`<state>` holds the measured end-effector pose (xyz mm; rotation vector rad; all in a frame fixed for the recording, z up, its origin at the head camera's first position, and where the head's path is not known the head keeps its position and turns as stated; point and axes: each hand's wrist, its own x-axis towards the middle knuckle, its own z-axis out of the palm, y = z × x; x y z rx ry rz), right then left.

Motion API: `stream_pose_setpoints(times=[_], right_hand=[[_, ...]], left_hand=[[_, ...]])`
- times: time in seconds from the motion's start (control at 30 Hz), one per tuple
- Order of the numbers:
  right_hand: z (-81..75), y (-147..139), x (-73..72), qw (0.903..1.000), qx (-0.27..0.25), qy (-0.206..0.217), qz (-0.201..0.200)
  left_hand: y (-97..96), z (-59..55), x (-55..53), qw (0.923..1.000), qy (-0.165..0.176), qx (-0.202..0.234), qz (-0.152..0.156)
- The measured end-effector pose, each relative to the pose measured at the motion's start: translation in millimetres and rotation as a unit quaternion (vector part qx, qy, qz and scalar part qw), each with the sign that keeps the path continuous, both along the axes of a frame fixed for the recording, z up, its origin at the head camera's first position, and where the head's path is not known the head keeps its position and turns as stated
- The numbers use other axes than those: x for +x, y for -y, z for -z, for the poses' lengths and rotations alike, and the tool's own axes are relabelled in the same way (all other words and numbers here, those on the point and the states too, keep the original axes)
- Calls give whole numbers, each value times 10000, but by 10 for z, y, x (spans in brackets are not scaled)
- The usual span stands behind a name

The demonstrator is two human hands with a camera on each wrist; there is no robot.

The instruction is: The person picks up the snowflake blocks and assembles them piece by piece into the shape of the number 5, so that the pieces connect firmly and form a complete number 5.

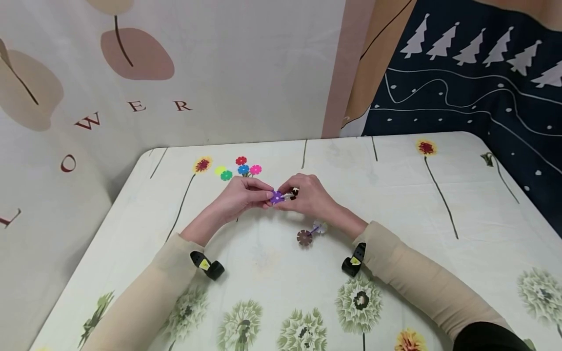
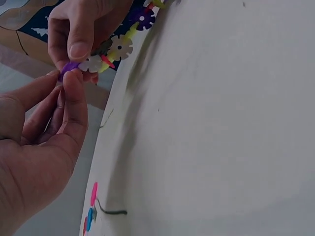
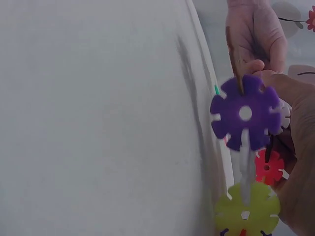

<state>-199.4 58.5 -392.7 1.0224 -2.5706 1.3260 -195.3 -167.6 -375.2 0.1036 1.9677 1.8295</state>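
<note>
Left grip [image 1: 239, 198], narrow pinch on purple disc [image 1: 275, 200]

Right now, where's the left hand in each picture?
Head: left hand, near the middle.
Left wrist: left hand, along the left edge.
Right wrist: left hand, at the top, right of centre.
Shared landmark: the right hand, close by in all three.

A purple disc [image 3: 260, 114] joins an edge-on brown disc [image 3: 234, 56] above and a white disc [image 3: 246, 167] below that meets a yellow disc [image 3: 246, 199], before the right hand [image 3: 301, 142], a red disc [image 3: 275, 169] and the left hand [image 3: 258, 32].
</note>
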Motion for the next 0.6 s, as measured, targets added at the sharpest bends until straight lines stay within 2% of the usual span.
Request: stream_pose_setpoints(times=[0.13,0.33,0.47,0.6], right_hand=[[2,-16,3,9997,103,206,-49],[1,-56,-5,9988,278,274,-305],[-10,-94,-5,9979,326,343,-451],[-9,-114,-4,9973,356,346,-533]], left_hand=[[105,20,-42,9998,-136,-169,-32],[360,41,-137,9979,-273,-166,-568],[579,52,-243,9928,-466,-405,-1030],[798,66,-363,9826,-827,-961,-1361]])
